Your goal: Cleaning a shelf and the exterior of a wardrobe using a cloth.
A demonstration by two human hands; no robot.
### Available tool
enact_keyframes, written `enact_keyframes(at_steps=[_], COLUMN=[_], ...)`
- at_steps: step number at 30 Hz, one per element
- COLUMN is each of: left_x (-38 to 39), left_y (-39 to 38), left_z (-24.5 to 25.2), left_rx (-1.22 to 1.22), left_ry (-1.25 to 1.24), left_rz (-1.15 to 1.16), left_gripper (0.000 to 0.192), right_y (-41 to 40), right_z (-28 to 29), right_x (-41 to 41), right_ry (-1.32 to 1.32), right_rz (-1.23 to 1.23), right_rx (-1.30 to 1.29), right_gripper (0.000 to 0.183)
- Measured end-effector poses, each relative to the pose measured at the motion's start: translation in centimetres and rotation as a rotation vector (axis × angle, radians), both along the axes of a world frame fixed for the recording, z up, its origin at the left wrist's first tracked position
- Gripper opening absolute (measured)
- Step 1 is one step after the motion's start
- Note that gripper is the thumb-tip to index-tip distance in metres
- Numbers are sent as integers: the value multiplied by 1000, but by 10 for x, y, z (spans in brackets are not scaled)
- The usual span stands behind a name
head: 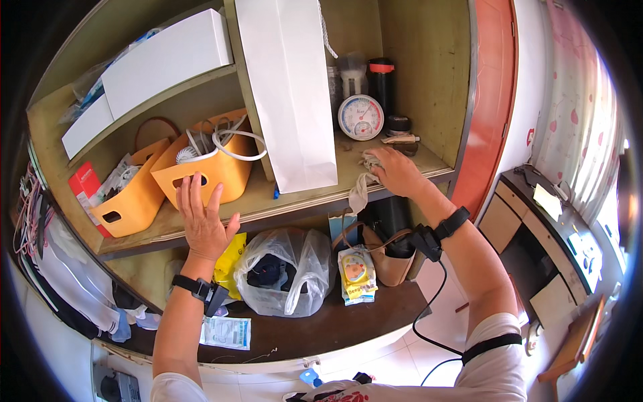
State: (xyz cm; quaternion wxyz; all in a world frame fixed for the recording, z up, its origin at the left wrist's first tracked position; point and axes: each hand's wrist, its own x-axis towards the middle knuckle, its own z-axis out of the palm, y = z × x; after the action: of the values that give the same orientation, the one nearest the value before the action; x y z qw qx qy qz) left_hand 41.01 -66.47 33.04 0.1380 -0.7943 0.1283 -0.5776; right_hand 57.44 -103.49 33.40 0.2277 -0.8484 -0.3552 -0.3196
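Note:
My right hand [394,168] presses a crumpled pale cloth [359,193] onto the wooden shelf [422,161], and part of it hangs over the front edge. Behind that hand are a round dial thermometer [361,117], a small dark jar [399,124] and a tube [402,139]. My left hand [205,221] is raised with fingers spread at the front of a yellow plastic bin [216,176] that holds white cables; whether the fingertips touch it is unclear. To its left stands another yellow bin [133,201] beside a red box [90,188]. A tall white paper bag [291,100] stands between my hands.
Below are a yellow packet [231,266], a clear plastic bag [286,276] with dark contents, a wipes pack [357,276] and a tan handbag [389,256]. White boxes [168,63] lie on the upper left shelf. Black bottles stand behind the thermometer. A cable hangs from my right wrist strap.

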Motion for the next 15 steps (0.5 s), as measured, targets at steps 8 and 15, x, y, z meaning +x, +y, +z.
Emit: enact_keyframes(at_steps=[8, 15], left_x=[0, -3], left_y=[0, -2], left_z=[-1, 0], left_rx=[-27, -42], left_ry=[-4, -14], left_rz=[-15, -18], left_gripper=[67, 64], right_y=[34, 53], right_z=[15, 17], right_x=[26, 35], right_ry=[171, 246], right_rz=[10, 70], right_rx=[-134, -128], right_gripper=[41, 41])
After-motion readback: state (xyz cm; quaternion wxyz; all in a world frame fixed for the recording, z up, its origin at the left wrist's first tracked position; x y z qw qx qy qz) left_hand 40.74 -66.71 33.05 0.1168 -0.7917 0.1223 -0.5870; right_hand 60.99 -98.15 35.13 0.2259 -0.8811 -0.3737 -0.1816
